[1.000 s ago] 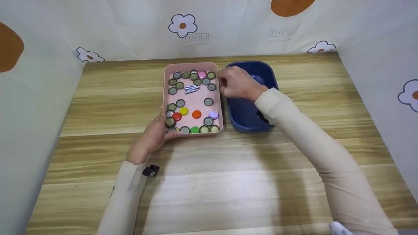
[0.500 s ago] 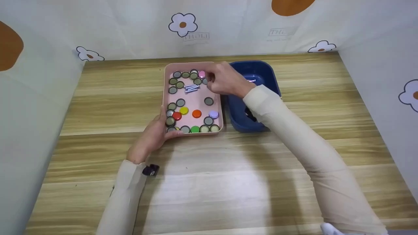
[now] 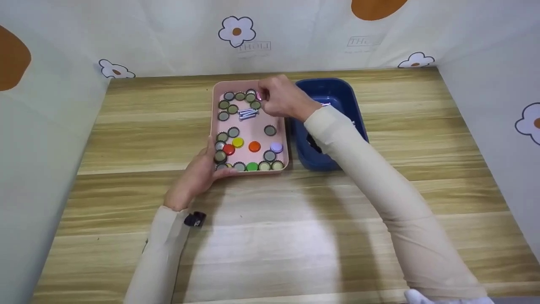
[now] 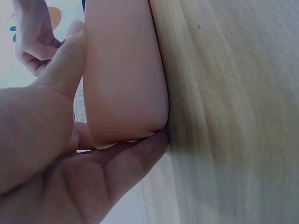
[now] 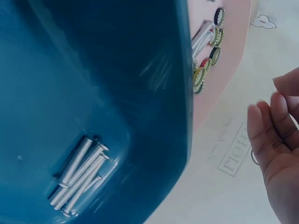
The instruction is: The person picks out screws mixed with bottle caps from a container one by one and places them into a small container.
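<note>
My left hand [image 3: 196,177] holds the near left corner of a pink tray [image 3: 253,131], with the tray wall between thumb and fingers in the left wrist view. Bottle caps lie in it, many grey side up, with yellow [image 3: 238,142], red [image 3: 229,149], orange [image 3: 254,146] and green [image 3: 252,166] ones among them. A small bunch of silver screws [image 3: 247,113] lies in its far half. My right hand [image 3: 282,99] hovers over the tray's far right corner, hiding caps there. In the right wrist view its fingers bend loosely and hold nothing visible.
A blue bin [image 3: 322,162] stands close to the tray's right side, under my right forearm. Several screws [image 5: 81,175] lie on its floor. The wooden table [image 3: 270,236] backs onto a flower-patterned curtain [image 3: 295,38], with more curtain at both sides.
My right hand has moved left from the blue bin's edge to above the pink tray's far right corner, uncovering screws in the bin. The left hand and tray stay in place.
</note>
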Available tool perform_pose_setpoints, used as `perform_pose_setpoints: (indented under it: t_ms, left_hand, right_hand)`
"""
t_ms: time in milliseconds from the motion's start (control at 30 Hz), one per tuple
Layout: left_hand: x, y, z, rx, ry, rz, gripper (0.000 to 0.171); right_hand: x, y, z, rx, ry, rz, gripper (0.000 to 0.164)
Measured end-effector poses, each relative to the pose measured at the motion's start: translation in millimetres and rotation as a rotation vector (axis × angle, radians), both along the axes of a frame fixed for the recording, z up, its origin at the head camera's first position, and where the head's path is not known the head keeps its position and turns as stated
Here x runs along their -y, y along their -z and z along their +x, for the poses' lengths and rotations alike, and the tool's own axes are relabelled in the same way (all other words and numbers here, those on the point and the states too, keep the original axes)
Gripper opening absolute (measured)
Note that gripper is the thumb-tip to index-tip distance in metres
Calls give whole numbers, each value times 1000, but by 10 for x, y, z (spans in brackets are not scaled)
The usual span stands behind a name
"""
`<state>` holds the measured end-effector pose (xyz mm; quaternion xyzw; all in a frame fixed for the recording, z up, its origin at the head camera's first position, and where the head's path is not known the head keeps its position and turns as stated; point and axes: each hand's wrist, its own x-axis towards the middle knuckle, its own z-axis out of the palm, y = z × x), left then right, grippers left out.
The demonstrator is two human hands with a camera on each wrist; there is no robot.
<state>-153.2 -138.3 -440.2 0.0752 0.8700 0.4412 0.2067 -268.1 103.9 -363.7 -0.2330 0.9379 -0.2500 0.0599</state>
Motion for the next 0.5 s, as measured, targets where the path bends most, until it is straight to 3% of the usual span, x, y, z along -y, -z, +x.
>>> perform_pose_setpoints:
  t_ms: [167, 400, 500]
  left_hand:
    - [9, -8, 13, -29, 18, -26, 90]
    - [23, -19, 81, -112, 94, -187, 120]
    - [23, -19, 92, -118, 86, -190, 121]
  right_hand:
    - [47, -44, -32, 37, 12, 8, 14]
    - [173, -62, -74, 109, 36, 46, 17]
    - [219, -51, -95, 146, 56, 62, 20]
